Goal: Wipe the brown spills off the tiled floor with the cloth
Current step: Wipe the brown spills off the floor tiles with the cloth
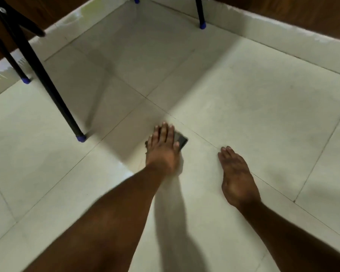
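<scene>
My left hand (pixel 162 147) lies flat on a dark grey cloth (pixel 182 140), pressing it onto the pale tiled floor (pixel 243 107) near the frame's middle. Only a corner of the cloth shows past my fingers on the right side. My right hand (pixel 237 173) rests palm down on the floor to the right of the cloth, fingers together, holding nothing. Faint brownish smudges (pixel 279 176) mark the tile to the right of my right hand. No clear spill shows under or around the cloth.
A black metal leg with a blue foot (pixel 81 138) stands just left of my left hand. More blue-tipped legs stand at the far left (pixel 26 80) and at the back (pixel 202 26). A brown wall with a pale skirting (pixel 283 30) bounds the floor behind.
</scene>
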